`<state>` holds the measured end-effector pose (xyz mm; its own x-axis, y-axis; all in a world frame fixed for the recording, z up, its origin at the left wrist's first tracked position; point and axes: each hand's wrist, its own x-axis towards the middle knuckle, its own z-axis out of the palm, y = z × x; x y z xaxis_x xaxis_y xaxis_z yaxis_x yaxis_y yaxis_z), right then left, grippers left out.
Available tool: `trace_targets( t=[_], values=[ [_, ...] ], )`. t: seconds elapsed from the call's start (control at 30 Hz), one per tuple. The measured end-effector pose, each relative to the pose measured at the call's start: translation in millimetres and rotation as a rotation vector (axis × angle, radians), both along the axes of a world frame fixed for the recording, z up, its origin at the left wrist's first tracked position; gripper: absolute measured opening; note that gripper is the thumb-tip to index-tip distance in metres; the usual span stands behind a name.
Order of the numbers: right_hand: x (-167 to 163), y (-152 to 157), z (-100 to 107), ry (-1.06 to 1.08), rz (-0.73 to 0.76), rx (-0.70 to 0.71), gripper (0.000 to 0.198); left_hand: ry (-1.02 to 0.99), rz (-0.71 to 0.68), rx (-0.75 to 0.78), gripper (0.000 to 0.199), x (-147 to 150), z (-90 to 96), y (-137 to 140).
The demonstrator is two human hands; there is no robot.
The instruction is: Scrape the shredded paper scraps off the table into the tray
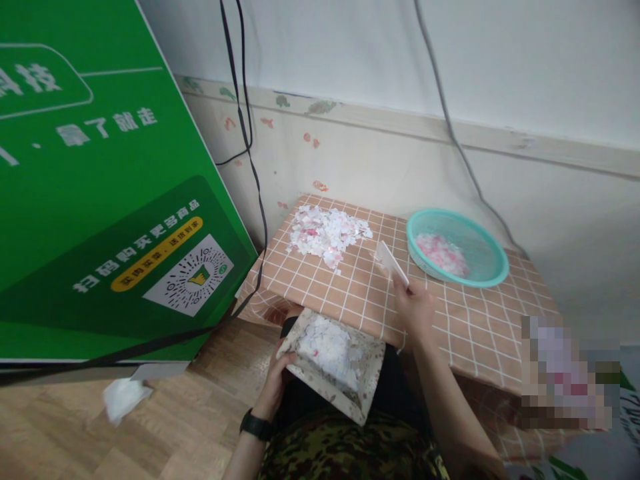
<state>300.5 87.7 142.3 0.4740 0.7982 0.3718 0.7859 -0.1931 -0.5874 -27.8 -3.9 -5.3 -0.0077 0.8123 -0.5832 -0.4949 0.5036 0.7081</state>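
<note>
My left hand (279,371) grips the left edge of a stained, pale square tray (364,399), held tilted over my lap at the table's front edge. White paper scraps (327,347) are heaped inside the tray. In my right hand (416,308) is a flat white hand tool (393,263), its far end low over the tablecloth; its exact kind is unclear. Left of the tool, a loose pile of white and pinkish paper scraps (325,232) is spread on the table. To the right stands a turquoise plastic basket (493,270) holding more pink and white scraps (440,255).
A brown checked cloth (480,320) covers the table, which stands against the wall. A large green sign panel (115,173) rises at the left, with a black cable (260,207) hanging before it. A crumpled white bag (125,399) lies on the floor. A patch at right is blurred.
</note>
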Motion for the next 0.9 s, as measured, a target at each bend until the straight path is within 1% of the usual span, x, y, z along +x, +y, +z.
trace_targets(
  t=[0.13, 0.3, 0.37, 0.53, 0.73, 0.8, 0.9],
  values=[
    [15.8, 7.0, 1.4, -0.075, -0.025, 0.006, 0.059, -0.002, -0.007, -0.003, 0.060, 0.4, 0.1, 0.6],
    [25.9, 17.4, -3.8, -0.121, 0.063, -0.022, 0.051, 0.005, 0.008, -0.012, 0.059, 0.5, 3.1, 0.3],
    [26.2, 17.4, -5.3, -0.120, 0.048, -0.042, 0.051, 0.000, 0.008, -0.017, 0.058, 0.5, 4.1, 0.0],
    [23.0, 6.6, -2.1, -0.070, 0.006, -0.074, 0.058, 0.020, 0.012, -0.014, 0.059, 0.6, 6.3, -0.2],
    [15.4, -9.4, 9.3, 0.035, -0.039, 0.016, 0.067, 0.022, 0.009, -0.013, 0.056, 0.9, 6.2, 1.0],
    [7.2, -12.5, 10.5, 0.082, 0.004, 0.024, 0.067, 0.026, 0.004, 0.001, 0.053, 1.5, 6.7, 1.2],
    [-9.0, -13.4, 9.0, 0.155, 0.142, -0.021, 0.061, 0.026, 0.001, 0.018, 0.049, 2.8, 7.9, 0.6]
  ],
)
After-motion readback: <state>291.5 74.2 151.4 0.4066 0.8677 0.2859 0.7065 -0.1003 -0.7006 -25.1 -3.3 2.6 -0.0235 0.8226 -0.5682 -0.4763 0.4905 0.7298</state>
